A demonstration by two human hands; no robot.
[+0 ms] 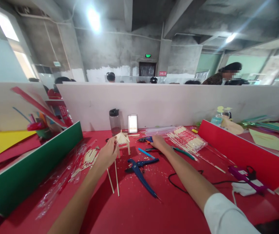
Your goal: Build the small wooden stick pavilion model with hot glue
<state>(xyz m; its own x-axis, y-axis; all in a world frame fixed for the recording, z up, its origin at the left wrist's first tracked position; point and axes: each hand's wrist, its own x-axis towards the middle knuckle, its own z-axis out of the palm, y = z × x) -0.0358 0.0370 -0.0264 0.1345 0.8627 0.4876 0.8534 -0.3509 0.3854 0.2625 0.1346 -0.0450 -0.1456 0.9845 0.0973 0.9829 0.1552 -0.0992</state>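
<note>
My left hand is closed on a small pavilion model built of pale wooden sticks, with a pointed roof and thin legs. Its fingertips pinch the left edge of the roof. My right hand reaches farther back, its fingers closed around a small blue-and-orange tool with a dark tip; the hand hides part of it, so its exact kind is unclear. Nearer me lies a blue pipe cutter with its handles spread. Two long sticks lie below my left hand.
Loose short sticks and plastic wrapping lie left; bagged sticks lie right. A blue pen-like stick, a bottle and a black cord are around. Green and red dividers flank the table.
</note>
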